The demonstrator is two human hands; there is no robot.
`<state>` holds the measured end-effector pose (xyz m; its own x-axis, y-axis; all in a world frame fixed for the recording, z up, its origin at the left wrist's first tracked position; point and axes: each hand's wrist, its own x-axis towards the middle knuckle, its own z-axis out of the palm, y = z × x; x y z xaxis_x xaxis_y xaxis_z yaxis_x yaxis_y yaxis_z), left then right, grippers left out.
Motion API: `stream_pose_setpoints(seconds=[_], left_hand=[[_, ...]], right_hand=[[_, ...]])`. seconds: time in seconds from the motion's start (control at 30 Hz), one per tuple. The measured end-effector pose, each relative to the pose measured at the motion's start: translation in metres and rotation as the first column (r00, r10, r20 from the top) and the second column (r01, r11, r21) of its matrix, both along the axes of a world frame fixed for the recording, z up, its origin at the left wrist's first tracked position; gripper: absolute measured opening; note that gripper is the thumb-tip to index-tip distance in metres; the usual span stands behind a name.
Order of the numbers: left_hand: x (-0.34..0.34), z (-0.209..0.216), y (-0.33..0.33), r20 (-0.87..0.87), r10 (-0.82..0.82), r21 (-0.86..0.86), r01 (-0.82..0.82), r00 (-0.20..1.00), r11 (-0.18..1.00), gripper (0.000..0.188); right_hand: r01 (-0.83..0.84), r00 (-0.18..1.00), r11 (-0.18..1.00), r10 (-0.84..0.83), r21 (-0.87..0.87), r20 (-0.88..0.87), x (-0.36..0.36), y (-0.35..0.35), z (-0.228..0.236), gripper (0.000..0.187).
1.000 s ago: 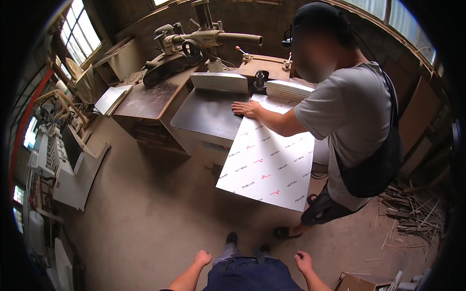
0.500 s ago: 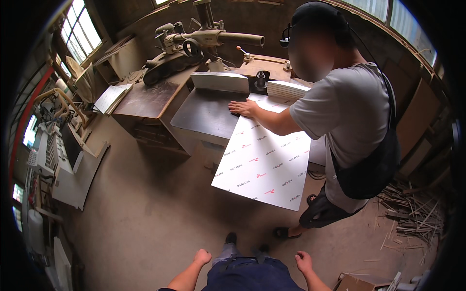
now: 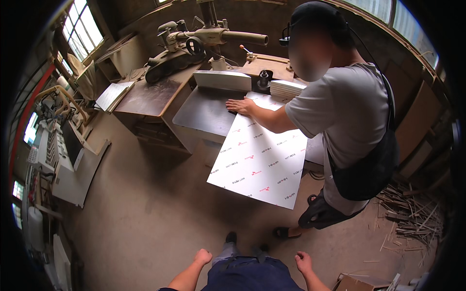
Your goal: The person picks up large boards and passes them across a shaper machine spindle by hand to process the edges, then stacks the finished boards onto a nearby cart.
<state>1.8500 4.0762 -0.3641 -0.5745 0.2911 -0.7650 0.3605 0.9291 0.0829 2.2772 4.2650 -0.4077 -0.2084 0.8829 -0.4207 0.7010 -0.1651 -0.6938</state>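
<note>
My left hand (image 3: 203,256) hangs at the lower edge, curled into a fist with nothing showing in it. On the other side of my dark blue apron (image 3: 252,274), my right hand (image 3: 303,261) is loosely closed, and it too shows nothing held. Both are well apart from the white printed panel (image 3: 262,160) in front of me. A co-worker (image 3: 354,116) at the right presses a flat hand (image 3: 241,106) near the panel's far left edge. The panel lies partly on a dark metal machine table (image 3: 206,114) and overhangs its near side.
Behind the panel are a black upright spindle (image 3: 264,80) and a pale fence (image 3: 222,80). A power feeder (image 3: 182,60) rests over a wooden cabinet (image 3: 145,99). Offcut strips (image 3: 407,213) litter the floor at right. Lower right stands a cardboard box (image 3: 361,282).
The panel has shifted slightly left along the machine table, with the co-worker's hand moving along with it. My own hands have kept their place.
</note>
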Motion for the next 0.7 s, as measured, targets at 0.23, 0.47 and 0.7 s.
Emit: stream_pose_setpoints(seconds=[0.23,0.47,0.7], left_hand=[[0.005,0.003,0.002,0.000,0.001,-0.005,-0.001,1.000,1.000,0.034],[0.005,0.000,-0.005,0.010,0.026,0.008,-0.026,1.000,1.000,0.034],[-0.003,-0.012,-0.015,0.025,0.038,0.022,-0.039,0.999,0.999,0.035]], right_hand=[[0.004,1.000,1.000,-0.004,0.018,-0.003,0.005,0.002,0.003,0.033],[-0.007,1.000,1.000,0.007,0.027,0.004,0.003,0.000,0.002,0.034],[-0.014,1.000,1.000,0.014,0.017,0.004,-0.008,-0.001,0.011,0.035]])
